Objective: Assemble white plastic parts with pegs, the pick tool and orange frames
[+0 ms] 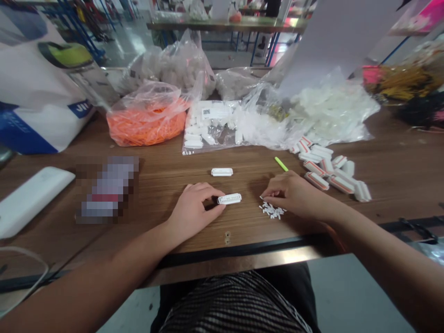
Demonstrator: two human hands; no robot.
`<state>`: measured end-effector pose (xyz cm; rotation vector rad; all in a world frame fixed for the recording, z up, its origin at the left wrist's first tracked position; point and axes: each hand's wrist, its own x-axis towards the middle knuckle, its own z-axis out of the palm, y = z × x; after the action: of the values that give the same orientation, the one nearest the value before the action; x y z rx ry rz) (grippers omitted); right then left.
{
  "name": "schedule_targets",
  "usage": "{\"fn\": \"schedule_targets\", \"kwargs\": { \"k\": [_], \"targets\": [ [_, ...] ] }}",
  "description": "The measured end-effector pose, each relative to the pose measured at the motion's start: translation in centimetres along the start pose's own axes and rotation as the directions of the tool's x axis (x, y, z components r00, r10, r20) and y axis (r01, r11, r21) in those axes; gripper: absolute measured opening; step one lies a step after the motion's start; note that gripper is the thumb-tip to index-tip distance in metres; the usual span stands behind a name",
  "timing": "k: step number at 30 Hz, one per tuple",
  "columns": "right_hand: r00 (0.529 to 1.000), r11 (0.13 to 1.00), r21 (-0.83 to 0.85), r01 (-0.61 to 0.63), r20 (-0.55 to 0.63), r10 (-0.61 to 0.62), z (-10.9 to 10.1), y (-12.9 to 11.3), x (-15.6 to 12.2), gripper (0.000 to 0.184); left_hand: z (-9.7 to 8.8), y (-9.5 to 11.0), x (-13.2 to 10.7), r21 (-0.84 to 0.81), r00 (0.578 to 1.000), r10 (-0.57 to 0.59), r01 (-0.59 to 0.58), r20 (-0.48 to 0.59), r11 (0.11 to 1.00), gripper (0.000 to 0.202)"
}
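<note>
Between the thumb and fingers of my left hand (194,209) is a white plastic connector housing (230,199), its face with rows of small holes turned up. My right hand (294,194) pinches a tiny white peg (262,198) at its fingertips, over the left edge of a loose pile of small white pegs (272,211). A second white connector housing (222,172) lies by itself farther back. Beyond my right hand lies a yellow-green stick (281,163), which looks like a pen or tool handle.
Several white housings with orange strips (316,180) are heaped at the right. Behind stand a bag of orange parts (147,122) and a bag of white parts (215,125). A blurred flat object (113,187) and a white oblong device (34,199) lie left. The table's dark front edge (229,250) runs near me.
</note>
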<state>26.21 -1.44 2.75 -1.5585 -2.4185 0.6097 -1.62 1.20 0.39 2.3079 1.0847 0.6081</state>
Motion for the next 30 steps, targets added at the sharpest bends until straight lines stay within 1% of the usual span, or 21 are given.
{"fn": "schedule_targets", "kwargs": {
  "k": [3,6,8,10,12,15,17,18,20,22,24,26,30],
  "targets": [
    [0.999,1.000,-0.022,-0.018,0.030,0.018,-0.1,-0.3,0.1,0.019,0.0,0.0,0.0,-0.005,1.000,0.009,-0.009,0.000,1.000,0.010],
    [0.999,0.995,-0.096,-0.036,0.017,0.038,-0.2,-0.6,0.0,0.017,0.1,-0.1,0.1,-0.011,1.000,0.019,-0.019,-0.010,1.000,0.010],
    [0.998,0.993,-0.096,-0.066,0.007,0.067,-0.1,-0.5,-0.1,0.014,0.1,-0.1,0.0,-0.012,1.000,0.017,-0.017,-0.015,1.000,0.010],
    [0.995,0.995,-0.022,-0.100,0.008,0.101,0.0,-0.4,-0.2,0.013,0.1,0.0,0.0,-0.016,1.000,0.011,-0.011,-0.016,1.000,0.011],
    [0.989,0.985,0.091,-0.144,0.001,0.145,0.1,-0.4,-0.4,0.013,0.1,0.1,0.0,-0.018,1.000,0.003,-0.004,-0.016,1.000,0.011],
    [0.981,0.950,0.268,-0.162,-0.061,0.184,0.1,-1.2,-0.1,0.013,0.1,0.2,0.1,-0.015,1.000,0.000,-0.001,-0.014,1.000,0.009],
    [0.983,0.936,0.337,-0.100,-0.114,0.146,0.2,-2.4,0.5,0.014,0.1,0.2,0.1,-0.016,1.000,0.002,-0.002,-0.014,1.000,0.009],
    [0.985,0.938,0.341,-0.056,-0.138,0.108,0.4,-3.1,1.0,0.014,0.1,0.2,0.1,-0.019,1.000,0.002,-0.003,-0.014,1.000,0.009],
    [0.984,0.958,0.284,0.045,-0.179,0.007,0.9,-4.2,2.0,0.013,0.0,0.3,0.1,-0.027,1.000,0.002,-0.002,-0.013,1.000,0.010],
    [0.977,0.970,0.211,0.117,-0.201,-0.074,1.5,-4.9,2.8,0.012,0.0,0.3,0.1,-0.033,1.000,-0.003,0.003,-0.010,0.999,0.010],
    [0.975,0.974,0.175,0.146,-0.193,-0.112,2.1,-5.1,3.4,0.011,0.0,0.4,0.1,-0.035,1.000,-0.005,0.004,-0.008,0.999,0.010],
    [0.977,0.975,0.167,0.149,-0.177,-0.119,2.4,-4.9,3.6,0.011,0.0,0.4,0.1,-0.030,1.000,-0.003,0.002,-0.011,1.000,0.009],
    [0.978,0.979,0.131,0.153,-0.163,-0.131,2.4,-4.7,3.4,0.012,0.0,0.4,0.1,-0.026,1.000,-0.011,0.011,-0.009,1.000,0.010]
  ]
}}
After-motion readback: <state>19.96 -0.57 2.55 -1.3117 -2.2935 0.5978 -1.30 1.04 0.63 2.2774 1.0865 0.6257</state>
